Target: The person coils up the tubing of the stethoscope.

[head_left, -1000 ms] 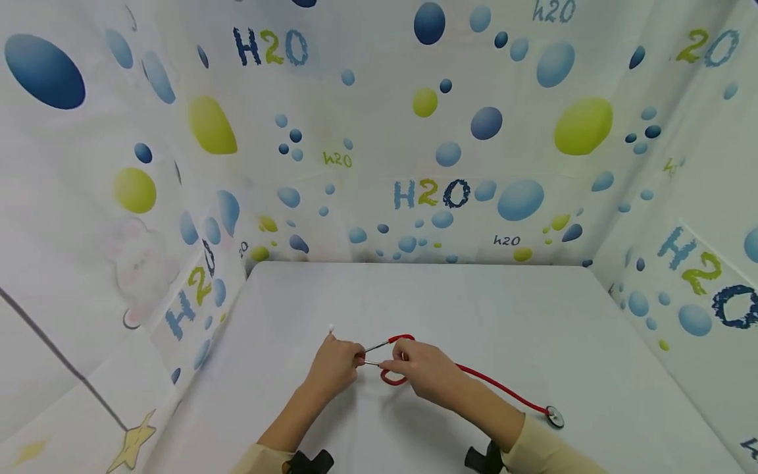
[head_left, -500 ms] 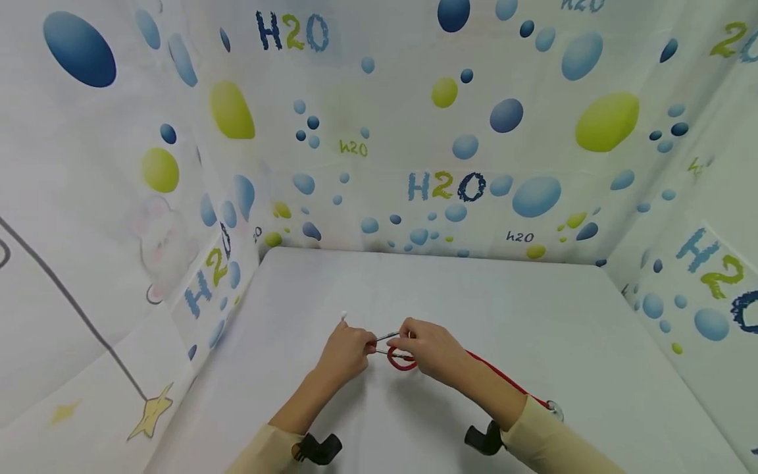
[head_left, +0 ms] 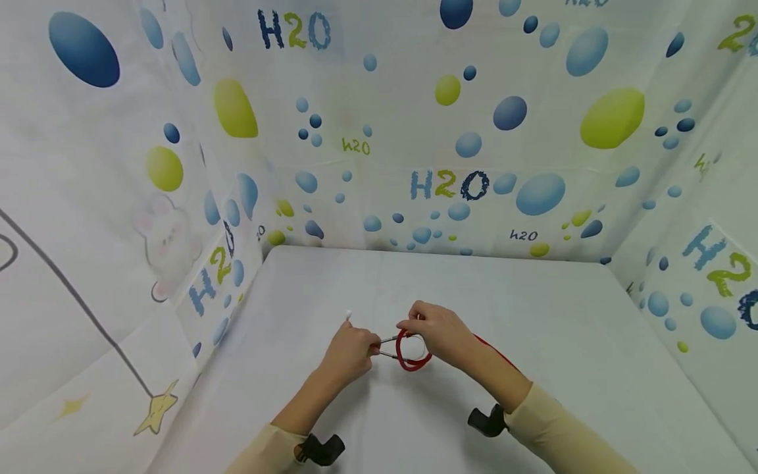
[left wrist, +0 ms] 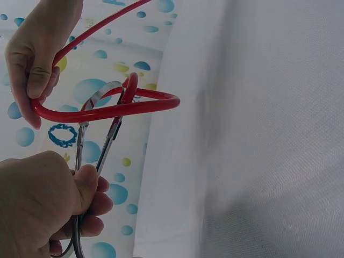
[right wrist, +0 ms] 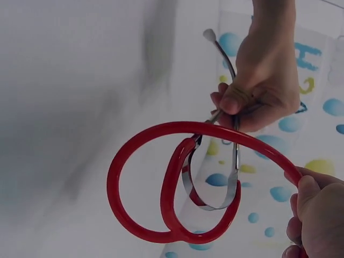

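A stethoscope with red tubing is held above the white table. My left hand grips its metal ear tubes together, and a white ear tip sticks out beyond that hand. My right hand pinches the red tube between thumb and fingers. From there the tube passes across the metal ear tubes and curves round in a loose loop. A curved metal spring joins the ear tubes inside the loop. The chest piece is hidden in the head view behind the right forearm.
A white table lies beneath both hands. White curtains printed with blue and green bubbles stand at the back and both sides. Dark wrist-camera mounts sit at both sleeve cuffs.
My right hand has moved up along the tubing, bringing the red tube across the ear tubes in a wider loop. The chest piece has slid out of sight. My left hand keeps its grip.
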Action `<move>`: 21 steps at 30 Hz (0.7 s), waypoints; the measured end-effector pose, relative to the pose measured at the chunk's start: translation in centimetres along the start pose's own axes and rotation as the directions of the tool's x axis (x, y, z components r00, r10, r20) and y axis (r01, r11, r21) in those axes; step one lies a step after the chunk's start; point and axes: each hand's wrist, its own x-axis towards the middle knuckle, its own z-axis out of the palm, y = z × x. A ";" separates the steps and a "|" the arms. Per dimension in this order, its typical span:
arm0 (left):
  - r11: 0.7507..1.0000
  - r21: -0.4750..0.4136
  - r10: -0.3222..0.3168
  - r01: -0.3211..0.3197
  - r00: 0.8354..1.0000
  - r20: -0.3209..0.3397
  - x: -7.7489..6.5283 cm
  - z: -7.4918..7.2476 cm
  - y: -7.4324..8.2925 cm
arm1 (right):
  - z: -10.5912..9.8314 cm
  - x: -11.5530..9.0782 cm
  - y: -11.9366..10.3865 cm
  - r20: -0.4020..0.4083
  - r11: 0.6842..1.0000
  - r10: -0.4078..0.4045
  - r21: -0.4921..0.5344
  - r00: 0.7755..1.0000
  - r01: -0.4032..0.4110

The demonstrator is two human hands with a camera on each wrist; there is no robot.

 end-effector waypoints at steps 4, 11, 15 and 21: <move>1.000 -0.002 0.000 0.000 1.000 0.015 0.1 0.2 0.3 | -0.1 -0.2 0.5 -0.010 1.000 0.021 0.022 1.000 -0.021; 1.000 -0.012 0.028 -0.028 1.000 -0.009 -0.1 0.4 0.8 | 0.2 -0.5 1.2 0.017 0.999 0.044 0.028 0.999 -0.045; 0.999 -0.028 0.030 -0.031 0.999 -0.025 0.2 0.5 1.1 | 0.1 -0.7 1.8 0.020 0.998 0.055 0.027 0.998 -0.056; 0.999 -0.029 0.035 -0.035 0.999 -0.015 0.6 0.4 1.4 | 0.0 -0.9 2.4 0.028 0.995 0.089 0.041 0.996 -0.090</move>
